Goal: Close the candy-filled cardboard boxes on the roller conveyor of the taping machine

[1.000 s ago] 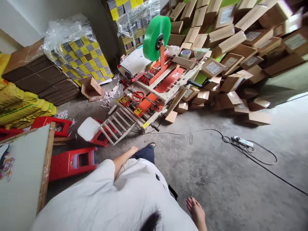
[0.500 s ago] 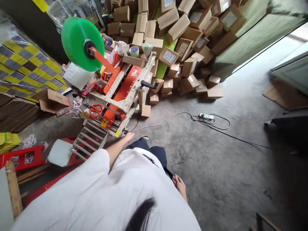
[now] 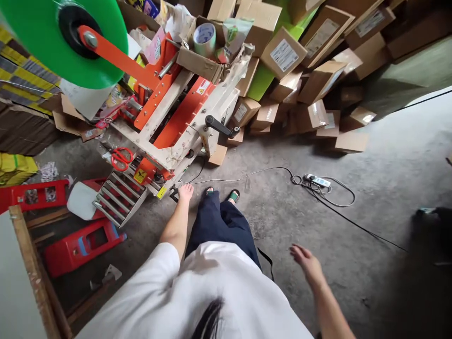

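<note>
My left hand (image 3: 186, 190) is beside the lower corner of an orange and white carton-sealing machine (image 3: 183, 117), close to a small dark handle. Its fingers look loosely extended, with nothing visible in them. Out to the side, above the concrete floor, my right hand (image 3: 306, 260) is open and empty, fingers stretched forward. A black strap (image 3: 267, 262) hangs by my right hip, apart from that hand. On the machine are a large roll of green tape (image 3: 67, 42), a black crank handle (image 3: 221, 126) and red-handled scissors (image 3: 122, 158).
Cardboard boxes (image 3: 314, 115) are heaped behind the machine. A power strip (image 3: 318, 180) with looped cable lies on the floor (image 3: 356, 273) ahead to the right. Metal rollers (image 3: 118, 197) jut out at the machine's near end. Red plastic stools (image 3: 81, 247) lie to the left.
My right hand has let go of the black strap and swung out to the right. The machine appears nearer, and my left hand remains beside its lower corner.
</note>
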{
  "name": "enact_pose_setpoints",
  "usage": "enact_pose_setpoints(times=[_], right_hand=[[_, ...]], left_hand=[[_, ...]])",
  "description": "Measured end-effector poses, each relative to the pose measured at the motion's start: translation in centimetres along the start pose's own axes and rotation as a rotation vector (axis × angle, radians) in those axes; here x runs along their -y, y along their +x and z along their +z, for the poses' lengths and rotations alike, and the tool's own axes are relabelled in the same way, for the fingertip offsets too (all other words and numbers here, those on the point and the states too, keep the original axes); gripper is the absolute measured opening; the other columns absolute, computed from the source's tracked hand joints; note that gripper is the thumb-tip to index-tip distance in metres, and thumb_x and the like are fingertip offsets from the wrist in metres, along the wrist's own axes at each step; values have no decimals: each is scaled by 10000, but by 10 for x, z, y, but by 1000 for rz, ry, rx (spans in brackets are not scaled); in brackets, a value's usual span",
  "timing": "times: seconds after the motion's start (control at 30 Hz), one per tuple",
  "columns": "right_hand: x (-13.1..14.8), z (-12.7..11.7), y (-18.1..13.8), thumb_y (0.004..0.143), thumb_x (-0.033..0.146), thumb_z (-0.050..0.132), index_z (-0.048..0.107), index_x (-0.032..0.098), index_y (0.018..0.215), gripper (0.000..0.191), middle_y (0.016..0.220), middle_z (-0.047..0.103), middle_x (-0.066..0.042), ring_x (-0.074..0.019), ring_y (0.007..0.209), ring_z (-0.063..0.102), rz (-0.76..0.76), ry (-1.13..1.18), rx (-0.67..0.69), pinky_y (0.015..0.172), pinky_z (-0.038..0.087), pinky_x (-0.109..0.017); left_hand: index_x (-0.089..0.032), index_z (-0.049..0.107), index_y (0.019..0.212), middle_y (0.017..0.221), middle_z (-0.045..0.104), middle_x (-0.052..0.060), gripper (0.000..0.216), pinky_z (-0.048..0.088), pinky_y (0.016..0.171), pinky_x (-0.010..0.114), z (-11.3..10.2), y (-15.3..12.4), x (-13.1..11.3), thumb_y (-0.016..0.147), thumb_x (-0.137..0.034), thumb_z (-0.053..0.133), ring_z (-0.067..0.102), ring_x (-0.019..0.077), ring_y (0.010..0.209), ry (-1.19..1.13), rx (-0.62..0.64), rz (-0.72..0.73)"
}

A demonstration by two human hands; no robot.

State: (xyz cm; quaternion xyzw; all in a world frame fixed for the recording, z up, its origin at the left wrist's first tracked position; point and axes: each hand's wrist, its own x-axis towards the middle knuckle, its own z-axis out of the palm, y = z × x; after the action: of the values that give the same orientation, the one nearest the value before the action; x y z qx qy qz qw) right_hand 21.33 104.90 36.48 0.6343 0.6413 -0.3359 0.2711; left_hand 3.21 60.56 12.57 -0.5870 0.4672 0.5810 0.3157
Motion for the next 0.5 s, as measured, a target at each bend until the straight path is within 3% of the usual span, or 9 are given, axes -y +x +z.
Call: enact_pose_setpoints(times=[0.1, 0.17, 0.3, 0.4, 0.5], right_hand=[[36, -25, 39, 521, 536, 687, 666, 175, 1003, 603, 944, 734, -96, -207, 828, 694, -109, 36, -118, 731, 566, -296], [52, -20, 48, 551, 558, 686, 666, 185, 1047, 621, 995, 738, -101, -216, 881, 701, -126, -5, -96, 776, 576, -306], [59, 29, 41, 484, 576, 667, 701, 197, 928, 584, 873, 757, -98, -260, 810, 710, -66, -191, 55, 767, 573, -363], [49, 66, 28, 417, 564, 674, 730, 244, 769, 479, 789, 764, -78, -320, 817, 719, -65, -327, 175, 798, 568, -410], [37, 85, 24, 432, 595, 644, 749, 277, 706, 433, 795, 773, -70, -356, 885, 727, -64, -361, 252, 836, 568, -417]], left_hand=[[-172, 274, 1545, 1563, 388, 182, 584, 489, 1060, 366, 18, 45, -13, 989, -188, 95, 438, 138, 1417, -27, -58, 11], [-179, 227, 1567, 1579, 371, 166, 624, 487, 1056, 345, 27, 73, -21, 978, -162, 21, 403, 106, 1437, -12, -82, 10], [-195, 213, 1571, 1591, 355, 152, 642, 466, 1082, 343, 38, 107, -37, 966, -129, 8, 366, 90, 1456, 91, -93, 16], [-190, 305, 1534, 1581, 364, 167, 538, 444, 1116, 433, 42, 106, -53, 1010, -225, 187, 366, 192, 1468, 226, -69, 52], [-158, 419, 1459, 1555, 392, 180, 524, 439, 1112, 526, 46, 94, -75, 999, -409, 426, 424, 297, 1417, 409, -2, 145]])
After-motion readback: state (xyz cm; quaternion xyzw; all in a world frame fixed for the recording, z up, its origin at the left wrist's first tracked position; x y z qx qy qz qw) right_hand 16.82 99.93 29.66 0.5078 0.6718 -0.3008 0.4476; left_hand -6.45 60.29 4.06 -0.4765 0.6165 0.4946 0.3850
